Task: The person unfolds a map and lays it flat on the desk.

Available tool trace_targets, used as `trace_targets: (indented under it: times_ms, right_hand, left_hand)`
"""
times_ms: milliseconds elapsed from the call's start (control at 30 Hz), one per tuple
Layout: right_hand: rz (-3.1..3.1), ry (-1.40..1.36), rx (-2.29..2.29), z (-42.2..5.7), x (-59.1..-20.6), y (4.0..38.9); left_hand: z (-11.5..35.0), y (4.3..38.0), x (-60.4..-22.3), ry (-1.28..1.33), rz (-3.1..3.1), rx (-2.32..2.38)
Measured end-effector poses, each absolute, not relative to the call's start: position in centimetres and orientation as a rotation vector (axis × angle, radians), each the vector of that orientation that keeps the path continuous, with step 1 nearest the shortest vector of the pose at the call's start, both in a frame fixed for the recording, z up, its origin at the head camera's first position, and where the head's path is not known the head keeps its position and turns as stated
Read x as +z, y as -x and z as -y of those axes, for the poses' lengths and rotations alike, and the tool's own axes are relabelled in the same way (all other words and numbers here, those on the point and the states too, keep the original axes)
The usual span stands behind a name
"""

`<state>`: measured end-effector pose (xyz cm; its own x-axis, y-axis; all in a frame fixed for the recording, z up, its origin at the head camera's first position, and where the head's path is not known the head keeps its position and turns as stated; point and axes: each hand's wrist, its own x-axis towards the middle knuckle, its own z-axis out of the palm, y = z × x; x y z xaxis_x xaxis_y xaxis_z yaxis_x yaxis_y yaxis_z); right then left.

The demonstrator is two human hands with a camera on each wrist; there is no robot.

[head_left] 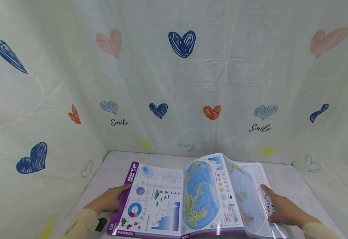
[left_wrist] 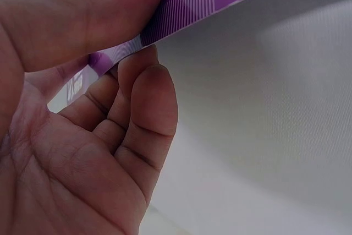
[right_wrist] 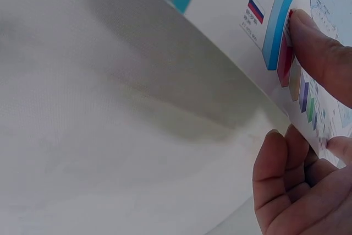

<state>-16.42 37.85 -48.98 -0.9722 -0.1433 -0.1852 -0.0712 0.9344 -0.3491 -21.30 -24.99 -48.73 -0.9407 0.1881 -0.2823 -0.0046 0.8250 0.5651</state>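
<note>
Nearest, we see cream sleeves (head_left: 77, 225) cropped by the head view's lower edge, and a dark object (head_left: 101, 224) we cannot identify beside the left one. On the table (head_left: 162, 159), the left hand (head_left: 108, 200) pinches an open atlas (head_left: 153, 196) by its purple margin, thumb above, fingers beneath; the right hand (head_left: 287, 209) likewise clamps its rightmost sheet (head_left: 253, 202). Between them, a raised map page (head_left: 202, 196) hides part of that sheet. Small print escapes us. Behind hangs a heart-printed curtain (head_left: 239, 79).
</note>
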Motion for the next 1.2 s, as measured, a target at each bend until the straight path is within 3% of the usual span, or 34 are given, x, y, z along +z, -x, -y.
trace_targets:
  times_ms: [1200]
  right_hand:
    - [-2.815, 0.046, -0.390, -41.1, -49.4, 15.8]
  left_hand:
    - [27.2, 21.3, -48.7, -0.057, -2.678, 0.786]
